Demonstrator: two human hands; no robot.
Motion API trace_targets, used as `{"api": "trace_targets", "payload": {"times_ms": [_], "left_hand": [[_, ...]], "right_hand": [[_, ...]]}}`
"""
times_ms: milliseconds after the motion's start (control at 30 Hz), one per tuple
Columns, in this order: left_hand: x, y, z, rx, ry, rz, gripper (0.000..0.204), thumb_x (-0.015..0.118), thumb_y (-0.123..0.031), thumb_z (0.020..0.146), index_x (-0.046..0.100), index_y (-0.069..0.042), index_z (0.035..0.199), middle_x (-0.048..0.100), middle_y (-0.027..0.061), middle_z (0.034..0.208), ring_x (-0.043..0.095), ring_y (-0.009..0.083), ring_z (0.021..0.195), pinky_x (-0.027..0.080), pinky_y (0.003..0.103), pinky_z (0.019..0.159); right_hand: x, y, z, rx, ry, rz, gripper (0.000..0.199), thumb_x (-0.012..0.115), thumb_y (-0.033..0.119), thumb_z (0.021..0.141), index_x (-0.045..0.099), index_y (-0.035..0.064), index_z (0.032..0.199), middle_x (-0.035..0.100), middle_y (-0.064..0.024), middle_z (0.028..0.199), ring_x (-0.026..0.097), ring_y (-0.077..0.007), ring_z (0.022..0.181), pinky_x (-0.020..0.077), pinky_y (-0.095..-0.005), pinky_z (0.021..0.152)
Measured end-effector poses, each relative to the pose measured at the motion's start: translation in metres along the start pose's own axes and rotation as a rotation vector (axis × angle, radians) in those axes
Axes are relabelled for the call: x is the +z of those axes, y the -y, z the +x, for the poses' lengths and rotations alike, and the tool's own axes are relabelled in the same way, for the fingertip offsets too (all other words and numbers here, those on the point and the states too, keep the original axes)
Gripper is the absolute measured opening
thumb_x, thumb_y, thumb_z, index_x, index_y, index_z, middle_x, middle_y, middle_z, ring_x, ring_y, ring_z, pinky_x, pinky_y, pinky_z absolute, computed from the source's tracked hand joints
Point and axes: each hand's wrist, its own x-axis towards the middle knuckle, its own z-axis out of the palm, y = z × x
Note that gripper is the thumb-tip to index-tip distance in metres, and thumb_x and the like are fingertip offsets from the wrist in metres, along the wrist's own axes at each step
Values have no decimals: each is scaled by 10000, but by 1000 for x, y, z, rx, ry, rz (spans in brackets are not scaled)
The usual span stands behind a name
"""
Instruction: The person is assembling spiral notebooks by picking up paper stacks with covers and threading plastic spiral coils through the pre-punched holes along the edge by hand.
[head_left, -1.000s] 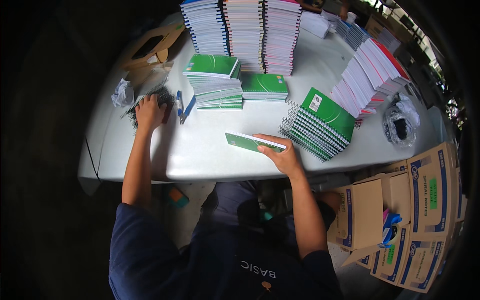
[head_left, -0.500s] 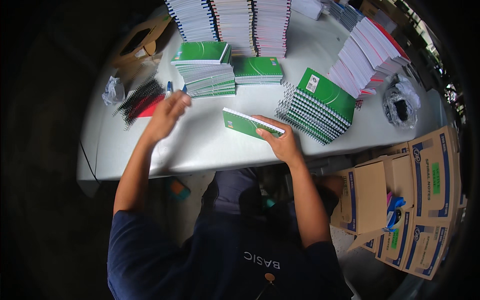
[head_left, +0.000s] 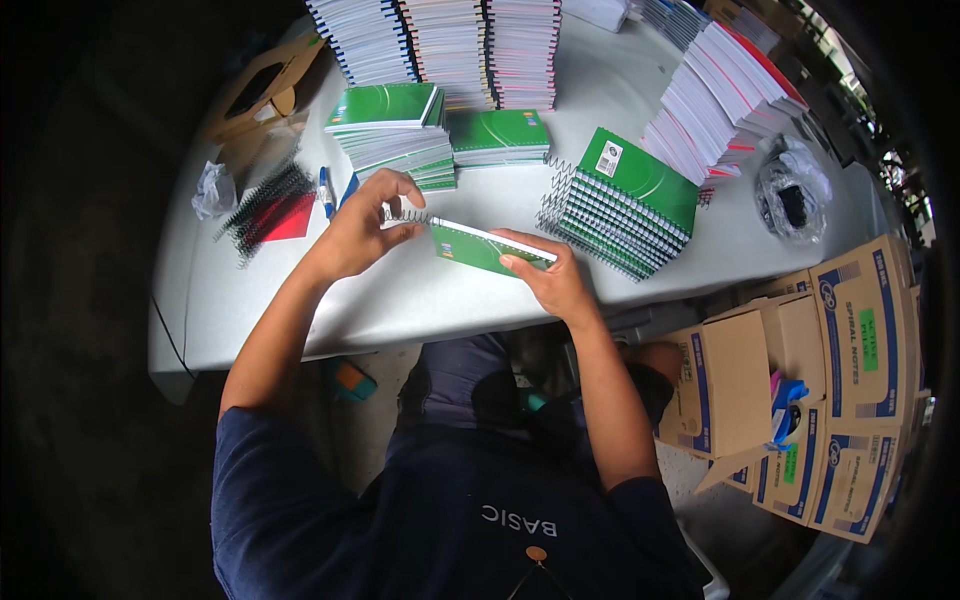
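Observation:
My right hand (head_left: 550, 275) grips a green notebook (head_left: 470, 252) by its right end, thumb on the cover and fingers behind; the punched edge faces up and away. At the notebook's left corner, a dark spiral binding coil (head_left: 408, 215) reaches from the edge into my left hand (head_left: 365, 225), pinched between its curled fingers and thumb. Behind lie a stack of unbound green notebooks (head_left: 395, 150) and a lower stack (head_left: 500, 135). To the right stands a pile of green notebooks with coils (head_left: 630, 215). Loose black coils (head_left: 260, 210) rest on a red sheet (head_left: 285, 218) at the left.
Tall notebook stacks (head_left: 440, 55) stand at the back, and white-and-red stacks (head_left: 715, 100) at the far right. A plastic bag (head_left: 793, 200) sits near the right edge. Cardboard boxes (head_left: 860, 340) stand right of the table (head_left: 270, 320). Blue markers (head_left: 326, 190) lie at the left.
My left hand has moved right to the notebook's left corner, and a coil now shows between its fingers and the notebook. The right hand still holds the notebook.

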Motion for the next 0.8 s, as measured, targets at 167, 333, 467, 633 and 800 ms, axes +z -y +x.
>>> {"api": "trace_targets", "payload": {"times_ms": [167,333,467,633,800], "left_hand": [[-8,-24,9,78,209,544,291,696,-204,785,577,-107,1032,574,65,1050,527,215,955,357,351,890],[7,-39,8,280,16,789,255,733,-159,723,592,-112,930,593,25,983,528,202,980,335,367,904],[11,-50,5,227,54,957,413,744,-226,711,557,-105,1059,517,80,1182,454,261,1143,311,432,937],[75,16,-65,254,-72,919,1133,435,-775,710,248,145,1345,180,348,1431,95,492,1357,43,625,1051],[38,-1,-29,426,-585,1065,1082,385,-743,773,161,121,1387,187,328,1438,57,517,1349,-102,616,1030]], "right_hand": [[0,-6,-1,150,-6,24,309,607,49,841,616,9,1148,667,-65,1050,589,-104,919,457,-245,859],[3,-8,-4,4,-20,-101,304,602,35,843,615,22,1146,685,-84,1000,596,-93,866,466,-241,817],[12,-7,-12,-88,-80,-180,300,590,22,850,617,40,1148,686,-115,984,607,-99,840,471,-240,795],[30,-1,-24,-120,-149,-202,309,612,0,826,626,48,1131,665,-155,1034,662,-210,925,499,-277,782],[41,-6,-35,-177,-120,-181,296,617,15,831,627,49,1125,663,-171,1010,672,-243,884,508,-284,742]]}}
